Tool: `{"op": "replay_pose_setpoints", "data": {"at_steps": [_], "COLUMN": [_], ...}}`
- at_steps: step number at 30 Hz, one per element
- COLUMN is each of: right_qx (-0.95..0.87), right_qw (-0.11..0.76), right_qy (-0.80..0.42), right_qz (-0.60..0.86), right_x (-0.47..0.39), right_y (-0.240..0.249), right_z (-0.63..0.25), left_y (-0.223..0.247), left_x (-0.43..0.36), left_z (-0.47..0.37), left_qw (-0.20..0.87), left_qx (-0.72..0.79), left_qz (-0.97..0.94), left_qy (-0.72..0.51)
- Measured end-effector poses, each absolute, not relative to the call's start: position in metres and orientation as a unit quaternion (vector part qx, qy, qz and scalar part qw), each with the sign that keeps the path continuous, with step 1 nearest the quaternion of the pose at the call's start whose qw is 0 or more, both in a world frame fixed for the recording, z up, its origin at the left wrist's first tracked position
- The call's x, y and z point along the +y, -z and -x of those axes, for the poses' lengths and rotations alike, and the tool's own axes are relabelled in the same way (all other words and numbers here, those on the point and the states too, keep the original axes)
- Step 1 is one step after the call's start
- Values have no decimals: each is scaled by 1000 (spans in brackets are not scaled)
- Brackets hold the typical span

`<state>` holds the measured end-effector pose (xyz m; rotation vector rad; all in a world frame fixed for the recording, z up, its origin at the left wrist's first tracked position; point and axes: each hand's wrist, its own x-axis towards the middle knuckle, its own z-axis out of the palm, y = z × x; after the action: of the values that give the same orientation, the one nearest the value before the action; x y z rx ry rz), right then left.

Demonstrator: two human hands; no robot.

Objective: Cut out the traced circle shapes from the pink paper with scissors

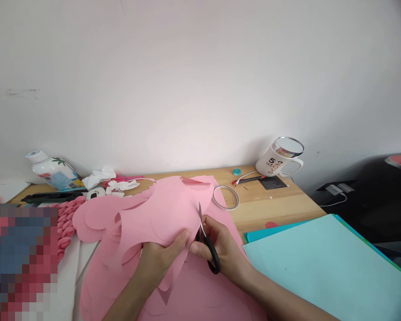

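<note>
A large pink paper sheet (173, 209) with curved cut-out edges and a faint drawn arc is raised above the desk. My left hand (162, 256) grips its lower edge, thumb on top and the other fingers hidden beneath. My right hand (220, 245) is closed on black-handled scissors (213, 256), whose blades point up at the sheet's right edge, one blade showing in front of the paper. Rounded pink paper pieces (102, 211) lie in an overlapping heap at the left. More pink sheets (203, 285) are under both hands.
Blue and teal sheets (327, 263) lie at the right. A white mug (279, 158), a ring-shaped roll (226, 197) and a red-black pen (250, 179) are behind. At the back left are a white bottle (55, 171) and crumpled tissue (100, 177). The wall borders the desk.
</note>
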<state>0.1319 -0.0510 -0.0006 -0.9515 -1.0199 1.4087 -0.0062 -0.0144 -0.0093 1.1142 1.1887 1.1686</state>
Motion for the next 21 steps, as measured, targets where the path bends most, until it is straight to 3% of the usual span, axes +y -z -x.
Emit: {"op": "replay_pose_setpoints", "data": {"at_steps": [7,21], "right_qx": [-434,-428], "right_qw": [553,559], "right_qy": [-587,-594], "right_qz": [402,390], "right_x": [-52,-52], "right_y": [1,1], "right_z": [-129,-128], "left_y": [3,0], "left_x": [-14,-15], "left_z": [9,8], "left_qw": [506,510], "left_qx": [533,533], "left_qz": [-549,-530], "left_qy": [-399,-418]}}
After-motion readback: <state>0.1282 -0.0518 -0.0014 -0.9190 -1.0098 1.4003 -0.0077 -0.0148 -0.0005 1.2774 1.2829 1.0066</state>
